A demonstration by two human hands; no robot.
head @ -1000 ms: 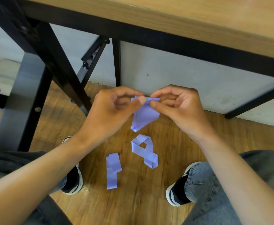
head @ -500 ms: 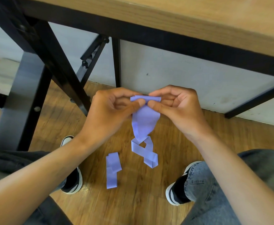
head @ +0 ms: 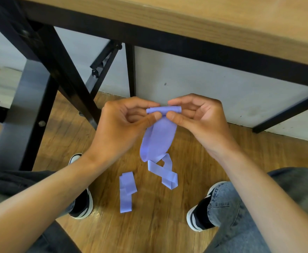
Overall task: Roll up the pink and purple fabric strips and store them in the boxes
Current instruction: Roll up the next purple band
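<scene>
Wood floor (head: 167, 225) under a black-framed table (head: 204, 19), white wall (head: 195, 88) behind. You're seated, shoes either side of the work.

Both hands are up off the floor on the purple strip (head: 158, 141). Left hand (head: 124, 123) and right hand (head: 198, 117) each pinch the small roll (head: 165, 109) at the strip's top end, thumb against forefinger, one hand per end of the roll. The rest hangs down as a loose loop, and its tail lies twisted on the floor (head: 165, 173). A second, shorter purple piece (head: 126, 189) lies flat on the floor, just left of that tail, apart from it. No boxes or pink strips in view.

Step in hand, as I read it: winding the roll, barely started.

- Keep both edges of the roll flush as you turn it (left end looks slightly stepped already).
- Hold light tension on the hanging part so each wrap sits tight.
- Clear the twist in the tail before it reaches the roll, otherwise it winds in as a crease.
- Don't let go with both thumbs at once, or it may spring open.
</scene>
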